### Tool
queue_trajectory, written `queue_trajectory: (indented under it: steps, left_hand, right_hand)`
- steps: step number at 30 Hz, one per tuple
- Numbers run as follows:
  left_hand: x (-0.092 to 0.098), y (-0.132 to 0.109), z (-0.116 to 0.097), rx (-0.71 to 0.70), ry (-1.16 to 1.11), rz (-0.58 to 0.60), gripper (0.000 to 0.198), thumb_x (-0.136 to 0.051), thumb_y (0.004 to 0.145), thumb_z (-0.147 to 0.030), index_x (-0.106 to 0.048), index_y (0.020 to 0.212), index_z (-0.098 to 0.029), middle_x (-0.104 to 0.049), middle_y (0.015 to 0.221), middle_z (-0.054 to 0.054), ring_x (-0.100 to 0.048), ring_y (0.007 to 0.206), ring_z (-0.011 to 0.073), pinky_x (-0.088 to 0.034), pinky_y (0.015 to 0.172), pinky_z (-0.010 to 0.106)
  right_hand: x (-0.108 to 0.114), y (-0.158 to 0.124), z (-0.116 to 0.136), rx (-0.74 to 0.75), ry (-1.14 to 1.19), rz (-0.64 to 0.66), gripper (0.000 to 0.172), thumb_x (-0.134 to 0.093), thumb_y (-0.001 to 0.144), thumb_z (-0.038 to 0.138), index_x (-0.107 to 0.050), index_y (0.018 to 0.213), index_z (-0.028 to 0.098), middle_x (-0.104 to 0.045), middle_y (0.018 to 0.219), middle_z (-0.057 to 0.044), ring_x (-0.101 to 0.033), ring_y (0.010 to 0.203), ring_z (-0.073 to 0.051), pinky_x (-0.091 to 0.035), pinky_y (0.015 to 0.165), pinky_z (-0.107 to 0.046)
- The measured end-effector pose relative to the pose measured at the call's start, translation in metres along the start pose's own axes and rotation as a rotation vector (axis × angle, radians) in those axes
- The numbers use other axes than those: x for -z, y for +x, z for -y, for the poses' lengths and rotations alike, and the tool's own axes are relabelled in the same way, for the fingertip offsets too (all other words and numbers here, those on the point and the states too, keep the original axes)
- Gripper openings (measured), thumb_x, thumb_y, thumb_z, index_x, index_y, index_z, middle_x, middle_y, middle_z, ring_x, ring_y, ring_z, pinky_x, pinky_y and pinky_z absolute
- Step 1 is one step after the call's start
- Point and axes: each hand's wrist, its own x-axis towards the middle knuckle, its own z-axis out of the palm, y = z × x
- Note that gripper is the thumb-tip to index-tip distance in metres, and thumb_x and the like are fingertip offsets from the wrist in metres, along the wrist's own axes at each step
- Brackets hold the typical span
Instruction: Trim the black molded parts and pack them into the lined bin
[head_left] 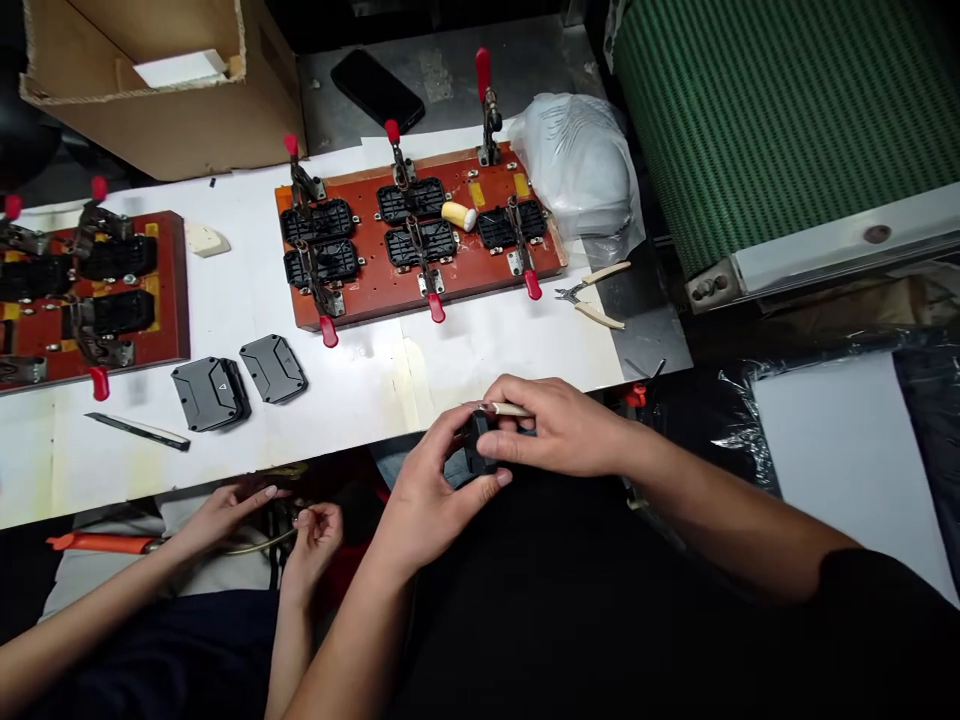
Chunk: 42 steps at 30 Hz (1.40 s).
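My left hand (442, 480) grips a small black plastic part (480, 445) by its edges, holding it on edge just off the bench's front. In my right hand (559, 425) is a thin, pale-handled tool (510, 409); its tip meets the top of the part, and its kind is hard to make out. My right thumb rests against the part's side. Beyond my hands lies a red-brown fixture board (360, 295), with black plastic covers (421, 243) under toggle clamps that have red handles (436, 307). A yellow and white roll-shaped piece (458, 215) lies among them.
Diagonal cutters (592, 295) lie right of the board, by a plastic-wrapped bundle (581, 170). Stacked dark covers (210, 393), a single cover (274, 368) and a knife (139, 430) are at left. A co-worker's hands (315, 535) work at lower left. A green conveyor belt (795, 110) stands right.
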Motion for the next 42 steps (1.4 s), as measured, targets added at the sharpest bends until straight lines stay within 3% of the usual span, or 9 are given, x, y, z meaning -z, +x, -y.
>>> queue_trajectory:
  steps: [7, 11, 15, 20, 24, 31, 35, 38, 42]
  left_hand:
    - [0.010, 0.013, 0.017, 0.279, 0.265, -0.242, 0.087, -0.074, 0.085, -0.067, -0.042, 0.156, -0.026, -0.069, 0.127, 0.014, -0.071, 0.111, 0.0335, -0.055, 0.098, 0.050]
    - [0.031, 0.024, 0.035, 0.414, 0.074, -0.312, 0.096, -0.057, 0.095, -0.070, -0.013, 0.169, -0.026, -0.068, 0.122, 0.013, -0.074, 0.071, 0.0223, -0.059, 0.087, 0.048]
    - [0.046, 0.022, 0.040, 0.367, -0.003, -0.305, 0.094, -0.055, 0.097, -0.067, -0.009, 0.169, -0.026, -0.057, 0.144, 0.018, -0.074, 0.104, 0.0256, -0.062, 0.086, 0.041]
    - [0.067, 0.011, 0.053, 0.115, 0.475, -0.360, 0.076, -0.056, 0.100, -0.057, -0.027, 0.162, -0.024, -0.046, 0.158, 0.019, -0.054, 0.141, 0.0341, -0.051, 0.110, 0.054]
    - [0.067, 0.021, 0.075, -0.105, 0.716, -0.260, 0.093, -0.069, 0.094, -0.049, -0.016, 0.166, -0.021, -0.029, 0.170, 0.021, -0.023, 0.160, 0.0388, -0.024, 0.127, 0.065]
    - [0.032, 0.040, 0.085, -0.252, 0.695, -0.198, 0.090, -0.075, 0.091, -0.040, -0.026, 0.163, -0.016, -0.039, 0.167, 0.017, -0.027, 0.159, 0.0346, -0.011, 0.132, 0.058]
    - [0.025, 0.046, 0.086, -0.274, 0.686, -0.242, 0.093, -0.076, 0.089, -0.046, -0.029, 0.162, -0.013, -0.042, 0.165, 0.018, -0.029, 0.158, 0.0347, -0.009, 0.133, 0.056]
    - [0.025, 0.047, 0.089, -0.292, 0.693, -0.231, 0.095, -0.078, 0.087, -0.045, -0.029, 0.163, -0.016, -0.043, 0.165, 0.016, -0.028, 0.159, 0.0350, -0.009, 0.133, 0.056]
    - [0.026, 0.049, 0.091, -0.295, 0.649, -0.234, 0.093, -0.080, 0.086, -0.042, -0.033, 0.163, -0.017, -0.046, 0.164, 0.014, -0.031, 0.157, 0.0352, -0.010, 0.132, 0.056]
  right_hand:
    - [0.012, 0.021, -0.065, -0.116, -0.555, -0.282, 0.035, -0.058, 0.101, 0.033, -0.060, 0.132, 0.017, -0.068, 0.122, -0.013, -0.064, 0.110, -0.030, -0.049, 0.096, -0.043]
    - [0.028, 0.025, -0.080, 0.007, -0.654, -0.443, 0.037, -0.056, 0.099, 0.028, -0.060, 0.135, 0.016, -0.063, 0.131, -0.016, -0.059, 0.123, -0.034, -0.045, 0.108, -0.053]
    - [0.049, 0.062, -0.041, 0.218, -0.623, -0.472, 0.028, -0.051, 0.103, 0.029, -0.064, 0.127, 0.021, -0.066, 0.125, -0.011, -0.061, 0.117, -0.027, -0.050, 0.102, -0.044]
    - [0.082, 0.170, 0.012, 0.011, -0.920, -0.463, 0.029, -0.054, 0.101, 0.027, -0.070, 0.122, 0.015, -0.070, 0.124, -0.017, -0.059, 0.117, -0.033, -0.042, 0.106, -0.050]
    - [0.106, 0.212, 0.012, -0.079, -0.949, -0.370, 0.033, -0.060, 0.096, 0.022, -0.070, 0.125, 0.011, -0.071, 0.124, -0.021, -0.060, 0.117, -0.035, -0.041, 0.106, -0.051]
    - [0.048, 0.120, -0.013, 0.279, -0.582, -0.299, 0.042, -0.058, 0.100, 0.033, -0.057, 0.140, 0.024, -0.066, 0.133, -0.009, -0.065, 0.106, -0.023, -0.053, 0.094, -0.037]
    - [-0.018, 0.068, -0.052, 0.136, -0.436, -0.256, 0.030, -0.065, 0.096, 0.037, -0.059, 0.122, 0.022, -0.071, 0.113, -0.008, -0.067, 0.096, -0.022, -0.056, 0.085, -0.036]
    - [-0.042, 0.067, -0.075, 0.156, -0.465, -0.285, 0.024, -0.062, 0.099, 0.035, -0.056, 0.119, 0.022, -0.069, 0.109, -0.009, -0.066, 0.097, -0.022, -0.056, 0.088, -0.038]
    - [-0.025, 0.084, -0.079, 0.207, -0.611, -0.241, 0.021, -0.058, 0.101, 0.037, -0.055, 0.115, 0.022, -0.067, 0.105, -0.009, -0.066, 0.096, -0.024, -0.055, 0.085, -0.038]
